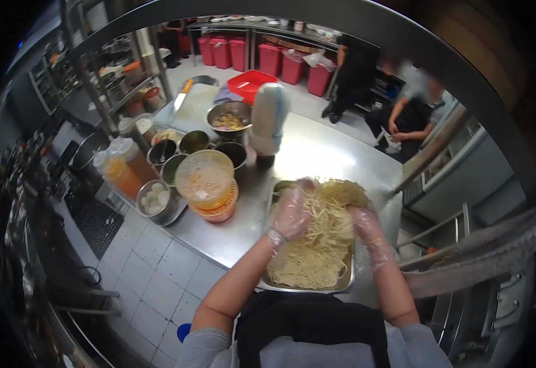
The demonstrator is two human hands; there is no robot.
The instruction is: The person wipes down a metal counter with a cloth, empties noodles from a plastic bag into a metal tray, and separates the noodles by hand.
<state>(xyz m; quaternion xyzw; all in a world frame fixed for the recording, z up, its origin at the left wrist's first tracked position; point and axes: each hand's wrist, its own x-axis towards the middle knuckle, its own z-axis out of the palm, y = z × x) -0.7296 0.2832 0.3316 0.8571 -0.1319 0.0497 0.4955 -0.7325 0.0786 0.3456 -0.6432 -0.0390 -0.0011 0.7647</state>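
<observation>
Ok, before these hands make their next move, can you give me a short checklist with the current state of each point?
1. Thin clear plastic gloves on both the left hand and the right hand: ok.
2. Both hands at the pale yellow, stringy noodles: ok, one on each side of the raised strands.
3. Secure grip: cannot tell, blur and strands hide part of each hand.
4. Rectangular silver metal tray beneath the noodles: ok.
5. Round, clear plastic tub with orange contents out of the way: ok, it stands apart, left of the tray.
6. Tray bottom visible for inspection: not ok, noodles cover most of it.
</observation>
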